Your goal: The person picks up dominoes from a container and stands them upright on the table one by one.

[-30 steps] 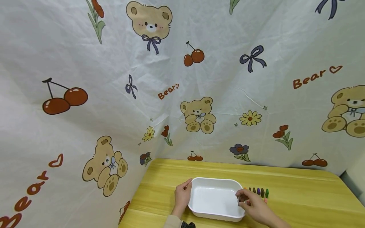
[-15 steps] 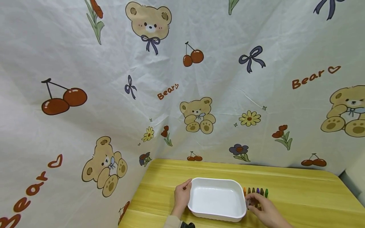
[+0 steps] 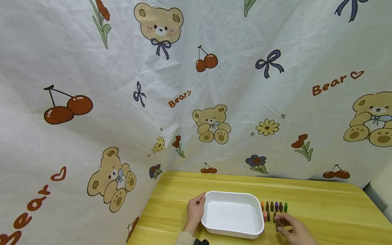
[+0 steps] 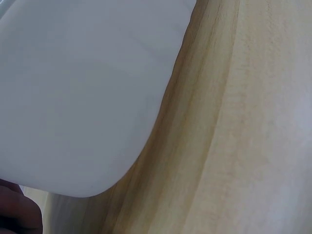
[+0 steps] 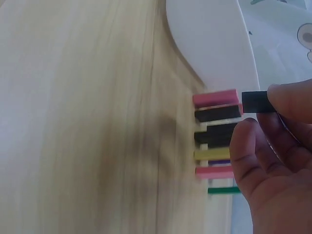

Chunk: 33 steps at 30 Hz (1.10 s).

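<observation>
My left hand (image 3: 195, 210) grips the left rim of a white rectangular tray (image 3: 234, 233), thumb along the edge; in the left wrist view only fingers (image 4: 19, 209) show at the tray's underside. Off the tray's right side, my right hand (image 3: 292, 228) pinches a short dark crayon (image 5: 254, 102) between thumb and fingertips. Two rows of short crayons stand beside the tray: orange, dark, a purple crayon (image 3: 276, 206) and a green crayon (image 3: 286, 207) at the back, a pink crayon (image 3: 264, 217) and dark ones in front. My right hand hides part of the front row.
The wooden table (image 3: 330, 211) meets a cloth backdrop (image 3: 232, 85) printed with bears, cherries, bows and flowers along its back and left side. A black strap (image 3: 201, 242) shows at my left wrist. A pale object (image 3: 382, 190) stands beyond the table's right edge.
My right hand has moved right with the dark piece, from over the tray's right rim to the front crayon row, uncovering more crayons. My left hand keeps its hold on the rim.
</observation>
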{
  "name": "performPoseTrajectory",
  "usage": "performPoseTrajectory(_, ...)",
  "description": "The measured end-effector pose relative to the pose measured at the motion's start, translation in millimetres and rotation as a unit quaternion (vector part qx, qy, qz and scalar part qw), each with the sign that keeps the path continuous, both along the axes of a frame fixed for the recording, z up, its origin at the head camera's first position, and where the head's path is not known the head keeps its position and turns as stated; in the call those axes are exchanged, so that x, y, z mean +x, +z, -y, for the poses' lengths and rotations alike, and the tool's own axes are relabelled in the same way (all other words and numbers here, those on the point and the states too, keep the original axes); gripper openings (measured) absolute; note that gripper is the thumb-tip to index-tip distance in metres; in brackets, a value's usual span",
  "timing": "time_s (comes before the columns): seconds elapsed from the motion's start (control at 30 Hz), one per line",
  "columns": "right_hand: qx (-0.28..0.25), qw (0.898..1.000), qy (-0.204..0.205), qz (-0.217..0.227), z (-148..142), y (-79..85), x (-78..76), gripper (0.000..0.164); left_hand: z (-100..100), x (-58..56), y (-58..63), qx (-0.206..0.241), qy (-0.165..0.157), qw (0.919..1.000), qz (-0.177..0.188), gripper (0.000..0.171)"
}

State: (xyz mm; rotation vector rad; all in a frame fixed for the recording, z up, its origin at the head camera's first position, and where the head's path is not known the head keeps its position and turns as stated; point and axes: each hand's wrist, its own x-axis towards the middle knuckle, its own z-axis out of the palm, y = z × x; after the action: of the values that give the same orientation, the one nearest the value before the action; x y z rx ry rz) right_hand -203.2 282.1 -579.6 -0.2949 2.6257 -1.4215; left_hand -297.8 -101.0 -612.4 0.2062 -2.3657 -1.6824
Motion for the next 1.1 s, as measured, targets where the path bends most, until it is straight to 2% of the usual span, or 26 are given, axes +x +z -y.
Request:
performPoseTrajectory(0.37, 0.007, 0.999, -0.032, 0.024, -17.2, -15.1, 2.7, 0.039, 0.7, -0.7, -3.7, -0.002, 0.002, 1.0, 0.005, 0.021)
performPoseTrajectory(0.63, -0.001, 0.999, -0.034, 0.037, -31.4, -26.7, 0.2, 0.042, -1.5, 6.1, 8.9, 0.0, 0.003, 1.0, -0.004, 0.021)
performPoseTrajectory(0.8, 0.031, 0.996, -0.072, 0.047, -32.5, -29.6, -4.8, 0.038, -1.3, 4.1, 7.7, 0.004, 0.003, 1.0, 0.0, 0.021)
performPoseTrajectory(0.9, 0.049, 0.992, -0.099, 0.055, -33.6, -33.6, -8.1, 0.035, -3.9, 6.6, 13.2, 0.002, 0.004, 1.0, -0.004, 0.021)
performPoseTrajectory(1.1, 0.07, 0.99, -0.113, 0.052, -35.3, -39.2, -13.0, 0.035, -9.0, 17.1, 32.9, -0.007, 0.008, 0.9999, -0.005, 0.022)
